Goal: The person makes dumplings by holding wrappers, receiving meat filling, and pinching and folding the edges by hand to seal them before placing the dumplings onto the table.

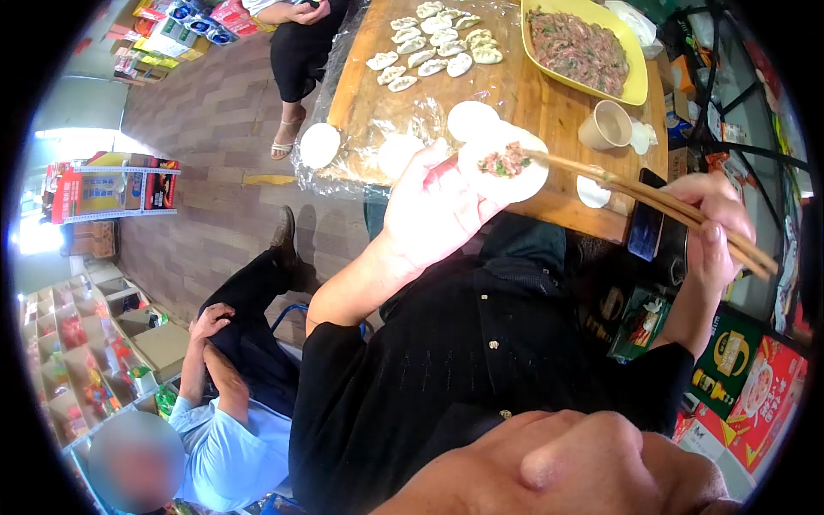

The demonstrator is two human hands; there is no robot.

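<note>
My left hand [436, 206] holds up a round white dumpling wrapper [530, 185] near the table's front edge. A small mound of meat filling [505, 161] with green bits sits on it. In my right hand [719, 225] is a pair of wooden chopsticks [627, 184], their tips touching the filling. Several more round wrappers [472, 122] lie around the left hand, some on plastic film [356, 137]. Further back, folded dumplings [442, 39] rest in rows. A yellow tray [637, 86] of minced meat filling [575, 51] stands at the back right.
A paper cup [606, 127] stands on the wooden table [532, 94], right of the wrapper. A dark phone [645, 221] lies at the right edge. One person [223, 429] sits at lower left; another person's leg [292, 69] is beyond the table's left side. Stocked shelves [116, 189] stand farther left.
</note>
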